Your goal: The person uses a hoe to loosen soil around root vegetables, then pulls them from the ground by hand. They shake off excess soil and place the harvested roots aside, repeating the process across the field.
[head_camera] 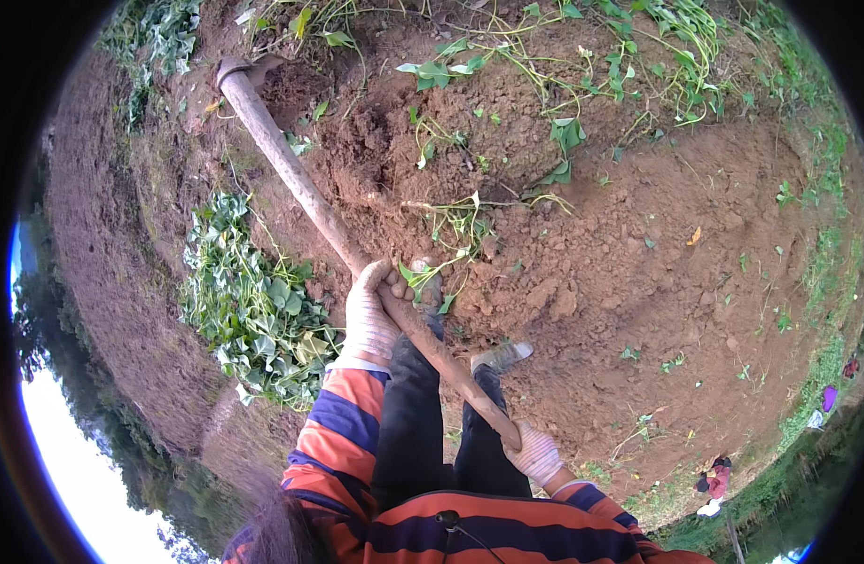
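Note:
A hoe with a long wooden handle (291, 166) lies diagonally across the view, its metal head (252, 69) at the upper left against the soil. My left hand (375, 307), in a striped, soil-stained glove, grips the middle of the handle. Near the handle's lower end, my right hand (534, 448), gloved too, is closed around the wood. Loosened reddish-brown soil (375, 155) lies beside the hoe. Cut leafy vines (464, 225) rest on the ground beyond my feet. The blade's edge is partly hidden.
A heap of green vines (263, 303) lies left of my legs. My shoes (502, 356) stand on the clumpy soil. More vines (615, 56) spread across the top. Clothing-like items (717, 479) lie at the grassy edge on the lower right.

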The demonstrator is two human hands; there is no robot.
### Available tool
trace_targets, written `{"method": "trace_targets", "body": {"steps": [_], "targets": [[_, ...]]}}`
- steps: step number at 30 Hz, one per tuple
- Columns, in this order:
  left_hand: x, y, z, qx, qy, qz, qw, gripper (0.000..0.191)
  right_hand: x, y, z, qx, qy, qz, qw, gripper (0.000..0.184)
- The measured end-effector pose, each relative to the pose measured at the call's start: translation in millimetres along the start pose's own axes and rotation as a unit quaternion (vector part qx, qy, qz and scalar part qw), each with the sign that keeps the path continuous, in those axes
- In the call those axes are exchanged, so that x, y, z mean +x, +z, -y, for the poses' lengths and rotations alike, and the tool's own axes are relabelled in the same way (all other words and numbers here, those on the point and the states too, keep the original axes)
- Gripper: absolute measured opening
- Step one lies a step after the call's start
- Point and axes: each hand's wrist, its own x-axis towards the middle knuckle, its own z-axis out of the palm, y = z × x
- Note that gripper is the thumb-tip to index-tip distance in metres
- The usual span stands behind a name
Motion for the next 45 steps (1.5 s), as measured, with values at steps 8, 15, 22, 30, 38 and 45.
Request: {"method": "trace_targets", "body": {"steps": [8,15,22,30,38,45], "targets": [[25,22,18,0.062,-0.017,0.121,0.991,0.049,-36,-76,23,0.050,0.063,0.035,0.996,0.049],[189,-57,51,0.198,-0.188,-0.157,0.949,0.086,-35,-199,35,0.130,0.117,0.008,0.985,0.045],[310,-58,80,0.103,-0.084,-0.191,0.972,0.015,-29,-212,58,0.171,0.229,0.065,0.956,0.034],[249,-96,89,0.009,-0.078,-0.145,0.986,0.020,-43,-209,81,0.148,0.225,0.069,0.961,0.038],[150,-72,106,-0.121,-0.106,-0.159,0.974,0.002,-49,-196,94,0.131,0.199,0.094,0.966,0.047],[40,-41,73,-0.256,-0.147,-0.107,0.950,0.031,-60,-124,87,0.168,0.082,-0.007,0.982,0.058]]}}
